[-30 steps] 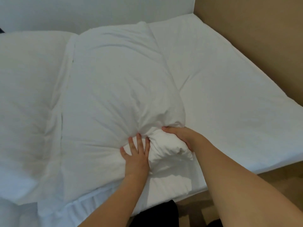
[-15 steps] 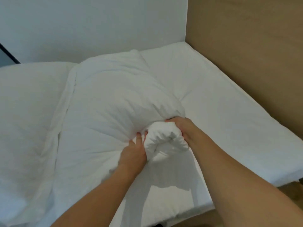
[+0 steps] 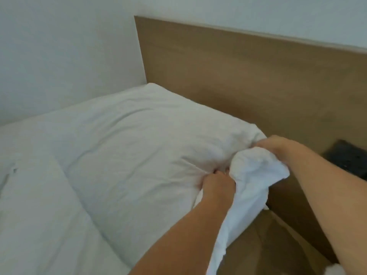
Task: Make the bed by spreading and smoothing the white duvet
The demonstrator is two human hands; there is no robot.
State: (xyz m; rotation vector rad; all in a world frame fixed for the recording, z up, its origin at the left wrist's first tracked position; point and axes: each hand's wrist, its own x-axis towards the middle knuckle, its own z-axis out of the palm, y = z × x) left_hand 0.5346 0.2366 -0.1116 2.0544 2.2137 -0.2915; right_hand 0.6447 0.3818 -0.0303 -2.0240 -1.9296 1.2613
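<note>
The white duvet [image 3: 127, 139] lies in a thick folded mass across the bed, its far end near the headboard. Both hands hold a bunched corner of it, lifted off the bed at the right. My left hand [image 3: 217, 182] is closed on the fabric from the near side. My right hand [image 3: 282, 146] grips the same bunch from the far side, fingers buried in the cloth. A loose flap of duvet hangs down between my forearms toward the floor.
A brown wooden headboard [image 3: 238, 72] stands along the right, against a white wall [image 3: 59, 46]. A dark object [image 3: 347, 157] sits at the right edge beside the headboard. More white bedding [image 3: 29, 195] covers the bed at the left.
Both hands have lifted the bunched duvet corner and carried it right toward the headboard. The view has swung up and right, and the bare mattress beside the headboard is now covered.
</note>
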